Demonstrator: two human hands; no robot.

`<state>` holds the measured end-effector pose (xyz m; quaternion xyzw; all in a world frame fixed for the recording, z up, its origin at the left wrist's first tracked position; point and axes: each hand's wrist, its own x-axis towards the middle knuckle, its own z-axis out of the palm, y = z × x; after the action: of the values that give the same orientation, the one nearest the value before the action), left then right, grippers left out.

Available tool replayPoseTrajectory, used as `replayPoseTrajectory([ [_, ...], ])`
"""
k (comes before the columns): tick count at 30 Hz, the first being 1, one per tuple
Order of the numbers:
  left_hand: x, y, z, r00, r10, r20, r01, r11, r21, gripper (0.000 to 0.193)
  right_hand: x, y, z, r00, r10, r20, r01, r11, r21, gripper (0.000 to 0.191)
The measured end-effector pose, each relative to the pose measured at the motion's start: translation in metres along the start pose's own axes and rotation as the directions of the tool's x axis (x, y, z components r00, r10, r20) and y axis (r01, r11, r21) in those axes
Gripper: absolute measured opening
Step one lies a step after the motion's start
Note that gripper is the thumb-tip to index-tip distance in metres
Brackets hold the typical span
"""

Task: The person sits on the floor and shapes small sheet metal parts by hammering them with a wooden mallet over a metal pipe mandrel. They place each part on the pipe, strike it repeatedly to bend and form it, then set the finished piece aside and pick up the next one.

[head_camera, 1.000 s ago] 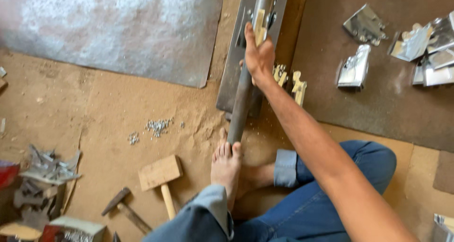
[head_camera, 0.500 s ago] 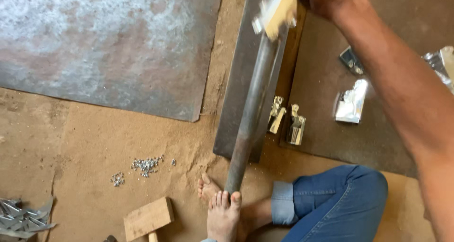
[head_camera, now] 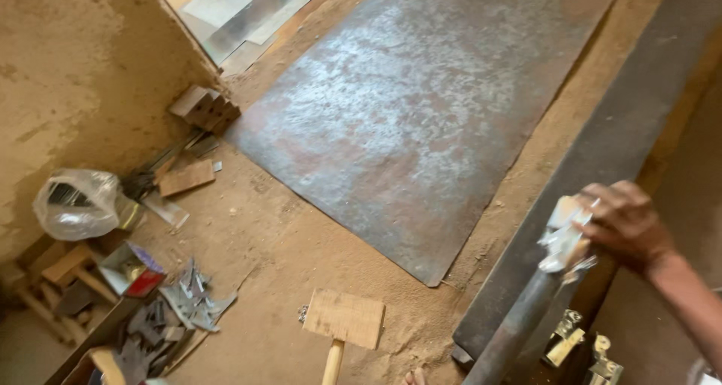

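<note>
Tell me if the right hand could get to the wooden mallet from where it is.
Probably yes. The right hand rests on a metal piece atop the pipe; the wooden mallet lies on bare sandy floor, nothing lying between them.

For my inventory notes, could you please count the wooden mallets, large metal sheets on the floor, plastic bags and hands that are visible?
Wooden mallet: 1
Large metal sheet: 1
Plastic bag: 1
Hand: 1, gripping small metal pieces on top of a pipe
Total: 4
</note>
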<state>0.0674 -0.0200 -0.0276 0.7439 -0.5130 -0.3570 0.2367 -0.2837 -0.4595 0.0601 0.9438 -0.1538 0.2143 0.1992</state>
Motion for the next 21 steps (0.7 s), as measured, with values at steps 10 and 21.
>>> replayPoseTrajectory([
  [10,0.006,0.042,-0.038,0.987,-0.014,-0.157,-0.012,0.986,-0.166,0.045,-0.012,-0.134,-0.006,0.277,0.956,-0.097,-0.730,0.275,0.625,0.048],
  [21,0.093,0.123,-0.002,0.810,0.533,-0.242,-0.576,0.801,-0.164,0.051,0.048,-0.120,0.019,-0.528,0.739,0.419,-0.540,-0.672,0.506,0.105],
])
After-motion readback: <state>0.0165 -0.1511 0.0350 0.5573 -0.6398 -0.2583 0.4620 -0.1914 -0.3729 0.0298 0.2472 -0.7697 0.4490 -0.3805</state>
